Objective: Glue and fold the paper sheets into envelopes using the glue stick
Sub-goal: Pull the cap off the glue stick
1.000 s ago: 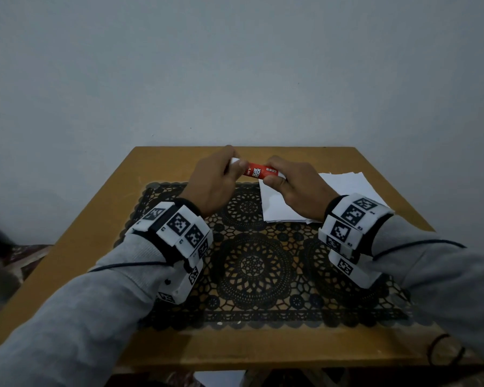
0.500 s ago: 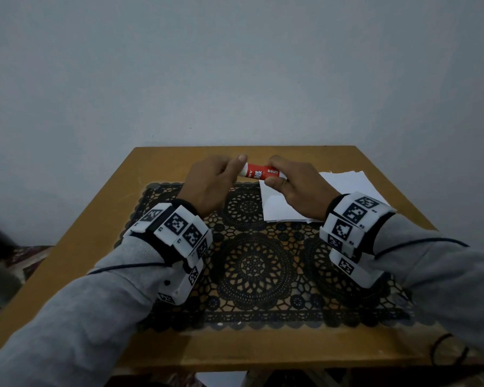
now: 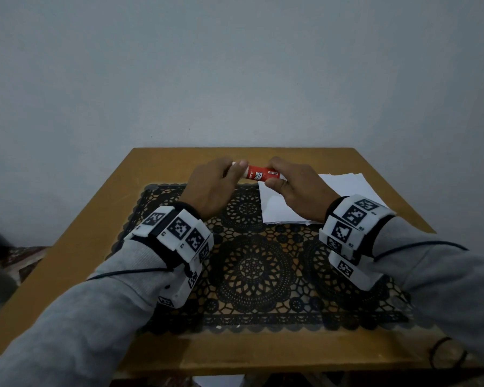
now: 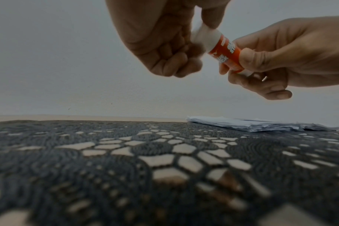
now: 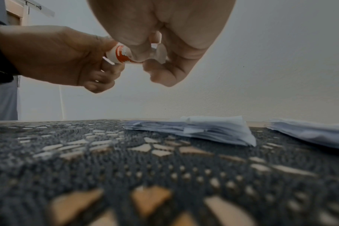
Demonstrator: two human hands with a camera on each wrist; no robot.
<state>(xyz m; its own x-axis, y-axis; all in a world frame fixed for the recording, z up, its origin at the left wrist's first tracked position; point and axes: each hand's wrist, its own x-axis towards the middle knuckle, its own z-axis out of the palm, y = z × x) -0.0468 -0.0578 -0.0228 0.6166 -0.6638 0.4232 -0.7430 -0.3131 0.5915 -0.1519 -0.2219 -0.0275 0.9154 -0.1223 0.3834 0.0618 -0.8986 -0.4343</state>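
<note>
both hands hold the glue stick in the air over the desk, right hand pinching its red barrel steady while left hand fingers pinch the white cap, seemingly to uncap it before gluing the paper sheets lying just beneath.

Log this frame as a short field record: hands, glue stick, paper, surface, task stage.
left hand: pinches the white cap of the glue stick
right hand: grips the red glue stick body
glue stick: held above the table, cap on
paper sheets: stacked flat, untouched
surface: black lace mat on wooden table
stage: uncapping, no glue applied yet
</note>
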